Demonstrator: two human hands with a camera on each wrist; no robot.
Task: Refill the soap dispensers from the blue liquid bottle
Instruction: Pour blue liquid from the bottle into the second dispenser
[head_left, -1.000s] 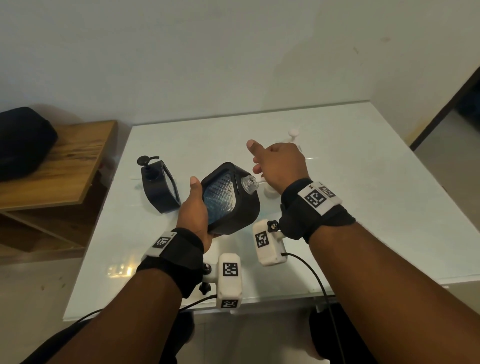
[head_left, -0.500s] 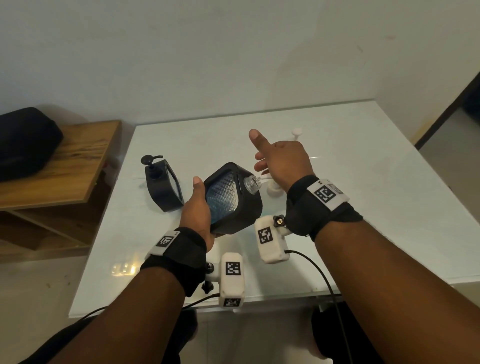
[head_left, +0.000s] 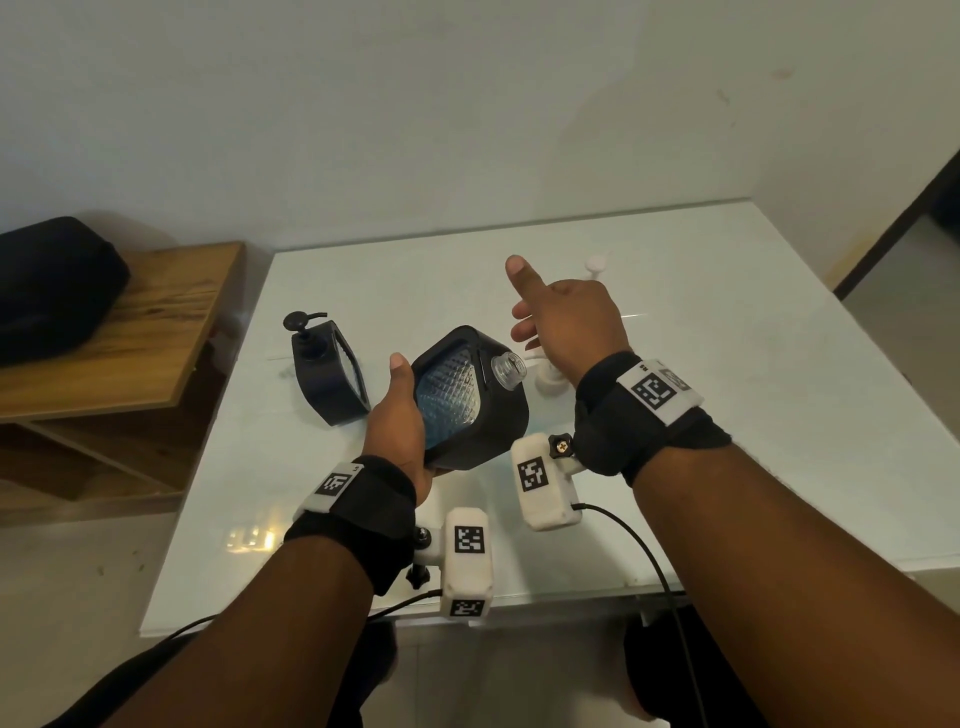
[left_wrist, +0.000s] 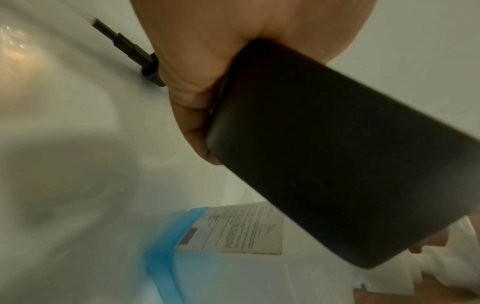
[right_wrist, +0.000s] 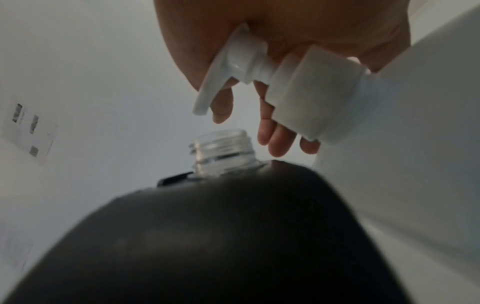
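A person's left hand (head_left: 397, 426) grips a black soap dispenser (head_left: 470, 400), tilted above the worktop (head_left: 727, 364), its clear threaded neck (head_left: 508, 370) uncapped. The right hand (head_left: 569, 317), fingers loosely extended, rests over the white pump top (right_wrist: 233, 67) of the blue liquid bottle (left_wrist: 197, 257) beside it. Pouring well likely means first unscrewing that pump, then steadying the dispenser's neck upright

Table (head_left: 727, 415) right half open; second dispenser (head_left: 327, 371) blocks left; white pump (head_left: 596, 265) stands behind right hand (head_left: 571, 317).
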